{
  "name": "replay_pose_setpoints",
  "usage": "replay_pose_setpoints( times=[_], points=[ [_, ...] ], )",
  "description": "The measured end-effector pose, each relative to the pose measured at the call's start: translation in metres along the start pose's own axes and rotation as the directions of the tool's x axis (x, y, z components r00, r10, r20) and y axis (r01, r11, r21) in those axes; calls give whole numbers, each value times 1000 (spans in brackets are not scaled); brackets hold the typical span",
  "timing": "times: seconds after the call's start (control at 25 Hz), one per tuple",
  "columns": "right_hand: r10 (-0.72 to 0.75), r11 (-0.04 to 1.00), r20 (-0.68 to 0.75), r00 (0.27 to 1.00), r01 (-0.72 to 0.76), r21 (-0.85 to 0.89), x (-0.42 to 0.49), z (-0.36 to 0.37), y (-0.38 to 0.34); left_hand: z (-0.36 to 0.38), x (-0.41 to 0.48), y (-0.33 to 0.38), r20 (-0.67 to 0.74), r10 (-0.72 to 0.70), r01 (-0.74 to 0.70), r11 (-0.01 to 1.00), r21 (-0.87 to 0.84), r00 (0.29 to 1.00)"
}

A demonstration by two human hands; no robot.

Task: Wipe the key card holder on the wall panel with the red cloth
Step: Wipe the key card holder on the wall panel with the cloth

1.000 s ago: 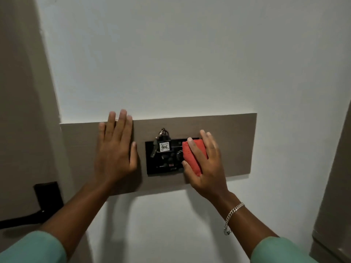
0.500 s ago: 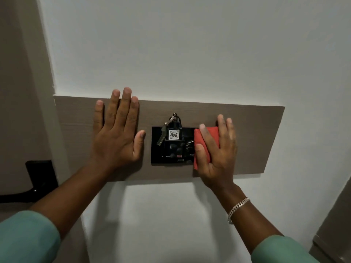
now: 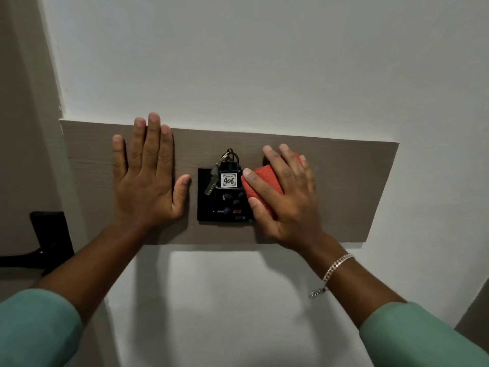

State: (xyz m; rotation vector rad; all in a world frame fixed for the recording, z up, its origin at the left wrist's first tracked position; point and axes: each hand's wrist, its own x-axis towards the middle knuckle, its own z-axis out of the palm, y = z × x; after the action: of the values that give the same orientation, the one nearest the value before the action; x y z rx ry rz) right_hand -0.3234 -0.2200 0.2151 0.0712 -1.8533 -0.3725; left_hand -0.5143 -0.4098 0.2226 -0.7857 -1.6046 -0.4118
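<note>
A black key card holder is mounted on a brown wood-grain wall panel. A key fob tagged 406 with a metal key sits in its slot. My right hand presses a folded red cloth flat against the holder's right part, thumb beside the tag. The cloth and hand hide the holder's right edge. My left hand lies flat and open on the panel just left of the holder, holding nothing.
White wall surrounds the panel above and below. A dark door handle and plate sit at the lower left, past the wall corner. A silver bracelet hangs on my right wrist.
My right hand with the cloth has slid left and up on the holder, tilting towards the tag. The view has shifted slightly. My left hand stays flat on the panel.
</note>
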Motion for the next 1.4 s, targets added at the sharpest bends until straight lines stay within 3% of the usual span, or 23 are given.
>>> replay_pose_setpoints(
  times=[0.08,0.24,0.44,0.6,0.8,1.0,1.16,1.4],
  points=[
    [-48,999,13,999,48,11,-2,-8,12,-2,-1,1,-5,-12,12,1000,4,1000],
    [68,997,-19,998,-67,25,6,1,-8,-3,0,3,4,-10,10,1000,3,1000],
    [-119,992,47,992,117,54,6,-13,13,-4,-1,3,-9,-16,16,1000,-4,1000],
    [68,994,17,998,-69,83,13,-4,-11,-5,0,4,-10,-12,12,1000,-3,1000],
    [-65,996,33,997,63,62,14,-11,0,-6,0,5,-7,-15,14,1000,-6,1000],
    [164,986,-47,985,-165,-1,4,3,-11,-5,0,3,10,-4,4,1000,6,1000],
    [427,903,-178,886,-428,35,-17,14,-21,-3,-2,2,13,-42,42,999,11,999],
    [593,799,-274,757,-596,84,-38,29,-36,0,-3,2,-1,-57,57,998,-8,998]
  ],
)
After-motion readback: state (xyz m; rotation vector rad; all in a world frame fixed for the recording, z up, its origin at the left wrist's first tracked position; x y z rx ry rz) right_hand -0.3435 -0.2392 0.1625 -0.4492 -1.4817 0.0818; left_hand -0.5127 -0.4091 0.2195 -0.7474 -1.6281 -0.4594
